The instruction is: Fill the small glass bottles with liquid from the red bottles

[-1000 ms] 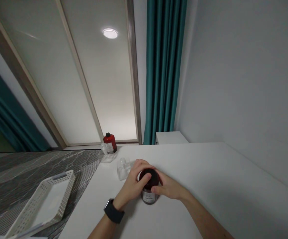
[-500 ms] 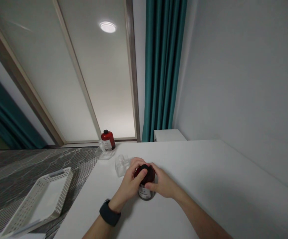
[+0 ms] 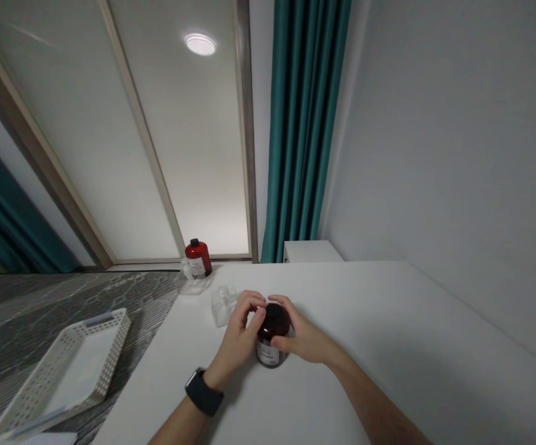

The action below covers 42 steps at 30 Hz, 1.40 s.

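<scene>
Teal curtain (image 3: 302, 136) beside frosted door (image 3: 198, 154); white basket (image 3: 110, 361) left.

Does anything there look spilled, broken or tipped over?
Nothing stands out. The dark bottle between left hand and right hand stands upright, as does the red bottle near the far left corner of the table. No spill shows, though the clear object by the left hand is too indistinct to judge.
</scene>
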Motion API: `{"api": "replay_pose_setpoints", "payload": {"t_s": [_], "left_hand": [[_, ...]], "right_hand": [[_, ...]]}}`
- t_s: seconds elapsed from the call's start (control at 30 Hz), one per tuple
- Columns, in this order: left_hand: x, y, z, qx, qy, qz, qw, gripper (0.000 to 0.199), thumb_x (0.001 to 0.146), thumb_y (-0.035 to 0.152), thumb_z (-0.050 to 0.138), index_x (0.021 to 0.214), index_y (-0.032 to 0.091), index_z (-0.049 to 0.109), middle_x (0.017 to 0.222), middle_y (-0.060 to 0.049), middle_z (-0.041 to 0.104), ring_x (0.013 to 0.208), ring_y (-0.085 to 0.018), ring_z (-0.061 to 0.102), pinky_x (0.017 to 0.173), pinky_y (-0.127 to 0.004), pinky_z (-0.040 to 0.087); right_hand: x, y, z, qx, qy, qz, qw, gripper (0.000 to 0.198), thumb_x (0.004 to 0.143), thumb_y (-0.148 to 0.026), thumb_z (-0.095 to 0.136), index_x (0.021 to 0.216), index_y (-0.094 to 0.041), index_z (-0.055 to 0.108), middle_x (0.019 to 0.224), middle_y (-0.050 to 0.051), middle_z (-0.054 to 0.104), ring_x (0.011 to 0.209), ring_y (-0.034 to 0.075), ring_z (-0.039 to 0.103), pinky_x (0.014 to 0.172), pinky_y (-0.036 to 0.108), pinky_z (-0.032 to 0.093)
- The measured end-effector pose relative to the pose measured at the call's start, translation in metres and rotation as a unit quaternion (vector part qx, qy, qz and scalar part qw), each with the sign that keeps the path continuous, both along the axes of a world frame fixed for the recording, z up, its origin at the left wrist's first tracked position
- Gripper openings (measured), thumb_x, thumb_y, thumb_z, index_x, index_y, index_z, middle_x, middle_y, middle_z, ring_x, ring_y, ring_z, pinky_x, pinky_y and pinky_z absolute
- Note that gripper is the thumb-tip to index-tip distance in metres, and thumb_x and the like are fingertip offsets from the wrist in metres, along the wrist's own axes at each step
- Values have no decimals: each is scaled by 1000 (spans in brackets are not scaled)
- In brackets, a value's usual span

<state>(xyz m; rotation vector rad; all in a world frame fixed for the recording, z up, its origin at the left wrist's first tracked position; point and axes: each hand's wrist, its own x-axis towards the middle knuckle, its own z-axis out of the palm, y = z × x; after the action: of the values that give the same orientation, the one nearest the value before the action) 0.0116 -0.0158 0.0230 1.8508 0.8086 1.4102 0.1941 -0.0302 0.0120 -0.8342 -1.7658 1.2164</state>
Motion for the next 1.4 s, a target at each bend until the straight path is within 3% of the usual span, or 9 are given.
{"api": "replay_pose_setpoints", "payload": {"t_s": [0.1,0.23,0.33,0.53,0.63,0.83,1.03,1.23,1.4], "left_hand": [[1,1,-3,-11,0,0,1000,17,97,33,50,93,21,60,96,-6,59,94,-21,57,84,-34,46],[6,0,-9,-10,-6,46,999,13,95,31,51,97,21,57,94,-5,59,88,-20,58,79,-33,48],[8,-2,-10,42,-8,97,994,9,93,29,53,93,21,57,89,-4,58,85,-20,57,77,-32,47],[8,-6,-8,124,15,118,985,12,94,21,51,87,22,61,86,-3,58,83,-19,55,76,-32,45],[8,-7,-7,121,21,122,985,13,93,21,51,86,22,62,86,-3,58,83,-20,56,76,-32,45],[8,-8,-6,115,21,117,986,13,93,19,52,85,22,62,86,-3,57,83,-19,55,75,-32,45],[9,-7,-5,117,19,113,987,13,93,17,52,84,21,61,85,-2,56,82,-18,55,74,-31,45],[9,-7,-7,130,14,112,985,14,92,14,52,84,21,60,84,-1,55,81,-17,54,73,-28,44],[9,-7,-5,130,9,105,986,14,93,12,53,85,21,59,85,0,54,81,-16,53,74,-27,43]], "right_hand": [[2,0,-2,23,20,-6,999,76,81,-38,70,144,-25,32,135,10,51,126,27,51,109,44,38],[-8,-6,0,166,11,-223,961,52,82,-29,63,131,-25,46,121,9,51,116,27,52,103,45,42],[-16,-12,3,249,-8,-285,926,44,83,-18,58,126,-26,49,108,7,54,105,25,55,98,45,46],[-21,-17,-4,230,15,-263,937,40,90,-18,54,128,-26,48,112,8,63,107,23,61,99,42,48],[-23,-18,-6,200,14,-244,949,40,93,-19,52,132,-26,47,122,9,63,114,24,60,104,43,46],[-25,-19,-5,243,18,-283,928,35,91,-19,52,125,-25,52,115,9,59,112,25,57,103,45,45],[-24,-20,-3,219,19,-243,945,35,94,-18,49,128,-26,50,122,9,62,116,23,59,105,42,47],[-26,-22,4,281,8,-280,918,25,93,-14,49,112,-25,61,113,9,61,111,23,59,98,41,50],[-27,-21,3,258,30,-246,934,32,93,-13,49,121,-26,55,119,7,64,113,21,61,101,38,50]]}}
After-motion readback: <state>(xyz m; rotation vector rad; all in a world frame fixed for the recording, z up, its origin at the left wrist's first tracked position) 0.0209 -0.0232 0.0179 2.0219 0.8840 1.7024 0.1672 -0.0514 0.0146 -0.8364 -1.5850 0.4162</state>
